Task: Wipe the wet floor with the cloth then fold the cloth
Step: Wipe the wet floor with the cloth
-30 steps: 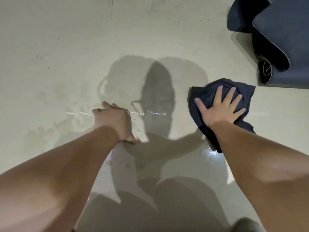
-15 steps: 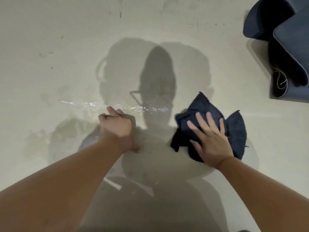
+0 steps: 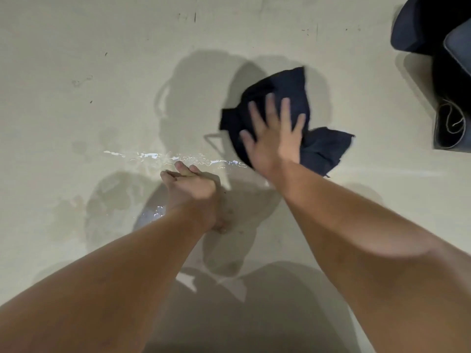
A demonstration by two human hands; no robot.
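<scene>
A crumpled dark navy cloth (image 3: 283,93) lies on the pale floor, right of centre. My right hand (image 3: 272,135) presses flat on it with the fingers spread, blurred by motion. My left hand (image 3: 192,191) rests on the floor below and left of the cloth, fingers curled loosely, holding nothing. A thin shiny line of water (image 3: 163,157) runs across the floor just beyond my left hand, and a small wet gleam (image 3: 153,214) shows beside my left wrist.
Dark blue fabric or cushions (image 3: 438,36) are piled at the top right corner, with a rolled edge (image 3: 451,126) below them. Damp darker patches (image 3: 112,197) mark the floor at the left. My shadow falls over the middle.
My right hand has slid the cloth toward me and to the left, then pushed it away and upward. My left hand has stayed planted on the floor.
</scene>
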